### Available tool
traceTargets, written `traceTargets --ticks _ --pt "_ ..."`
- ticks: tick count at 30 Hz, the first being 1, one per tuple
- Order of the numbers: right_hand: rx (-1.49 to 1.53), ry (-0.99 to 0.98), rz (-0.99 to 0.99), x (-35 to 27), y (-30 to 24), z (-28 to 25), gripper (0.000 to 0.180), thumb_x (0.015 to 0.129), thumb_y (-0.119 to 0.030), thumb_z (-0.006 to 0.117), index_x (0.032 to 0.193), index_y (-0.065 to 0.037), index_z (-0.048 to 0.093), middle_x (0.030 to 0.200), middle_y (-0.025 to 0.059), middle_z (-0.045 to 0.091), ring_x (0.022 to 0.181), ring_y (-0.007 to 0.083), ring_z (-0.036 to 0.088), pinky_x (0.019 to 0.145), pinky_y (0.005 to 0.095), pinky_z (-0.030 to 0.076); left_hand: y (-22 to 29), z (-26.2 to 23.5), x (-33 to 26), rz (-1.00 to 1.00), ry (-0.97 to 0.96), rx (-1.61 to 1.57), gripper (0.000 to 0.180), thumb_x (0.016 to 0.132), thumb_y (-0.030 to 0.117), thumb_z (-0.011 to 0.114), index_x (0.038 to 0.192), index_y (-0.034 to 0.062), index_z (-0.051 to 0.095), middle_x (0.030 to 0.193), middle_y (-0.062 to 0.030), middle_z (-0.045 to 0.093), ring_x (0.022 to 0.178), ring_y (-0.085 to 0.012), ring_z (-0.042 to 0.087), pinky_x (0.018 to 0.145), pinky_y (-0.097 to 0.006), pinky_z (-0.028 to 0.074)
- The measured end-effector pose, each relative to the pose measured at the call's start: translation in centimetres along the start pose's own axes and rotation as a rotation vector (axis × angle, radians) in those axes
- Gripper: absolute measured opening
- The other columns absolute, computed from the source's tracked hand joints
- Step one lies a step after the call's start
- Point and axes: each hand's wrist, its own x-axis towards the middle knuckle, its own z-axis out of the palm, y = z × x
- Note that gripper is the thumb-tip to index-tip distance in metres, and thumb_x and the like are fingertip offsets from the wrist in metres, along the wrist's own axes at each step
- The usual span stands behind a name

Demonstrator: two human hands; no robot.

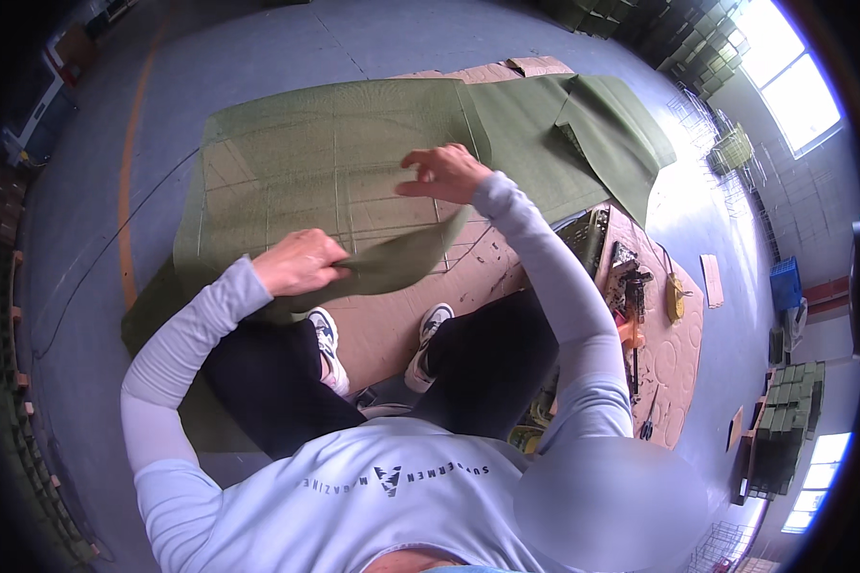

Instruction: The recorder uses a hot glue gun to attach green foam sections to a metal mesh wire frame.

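Note:
A large sheet of green mesh fabric (287, 153) lies over a metal wire frame (336, 186), whose thin bars show through the weave. Its near edge is gathered in my left hand (301, 263), the fingers closed on it. From there a loose flap of the mesh rises and curves toward the right. My right hand (449, 175) hovers above the sheet near that flap, fingers bent and apart, with nothing visible in them. More green fabric is folded over at the far right.
Cardboard (487, 277) lies under the frame and around my shoes. On my right, a dark hand tool (633, 291), a yellow object (676, 298) and scissors (649, 415) rest on cardboard. A dark cable (96, 258) crosses the floor at left. Green stacks (788, 420) stand at right.

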Motion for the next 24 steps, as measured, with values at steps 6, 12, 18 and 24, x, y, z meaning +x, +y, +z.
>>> traceTargets --ticks 6,12,18,24 --pt "-0.032 0.613 0.188 -8.4 7.8 4.3 0.057 0.068 -0.035 0.067 0.113 -0.004 0.050 0.111 0.0156 0.052 0.103 0.0318 0.050 0.087 0.0378 0.040 6.3 9.8 4.9 0.108 -0.013 -0.347 0.021 0.082 0.020 0.050 0.087 0.0007 0.057 0.067 -0.0224 0.053 0.063 -0.0368 0.053 0.060 -0.041 0.041" --pt "0.116 0.210 0.746 -9.2 10.1 5.7 0.041 0.074 -0.030 0.067 0.094 0.004 0.057 0.087 0.0150 0.062 0.081 0.0255 0.062 0.069 0.0336 0.050 9.2 19.5 8.1 -0.080 0.094 -0.594 0.030 0.086 0.026 0.047 0.093 -0.0014 0.056 0.075 -0.0228 0.057 0.068 -0.0365 0.057 0.064 -0.042 0.043" --pt "0.781 0.101 0.675 -8.3 14.2 9.8 0.016 0.078 -0.015 0.064 0.080 0.000 0.062 0.066 0.0073 0.064 0.054 0.0134 0.062 0.044 0.0243 0.047 4.1 13.4 3.7 0.016 0.099 -0.619 0.030 0.088 0.024 0.048 0.095 -0.0038 0.058 0.078 -0.0111 0.062 0.075 -0.0177 0.061 0.071 -0.031 0.048" --pt "1.273 0.094 0.773 -12.2 17.0 8.9 0.023 0.076 -0.011 0.066 0.089 0.005 0.058 0.077 0.0149 0.064 0.069 0.0245 0.065 0.053 0.0339 0.054 -10.7 -1.3 -7.9 -0.483 1.140 -0.670 0.019 0.083 0.017 0.058 0.084 -0.0016 0.062 0.078 -0.0045 0.063 0.070 -0.0098 0.058 0.066 -0.022 0.046"
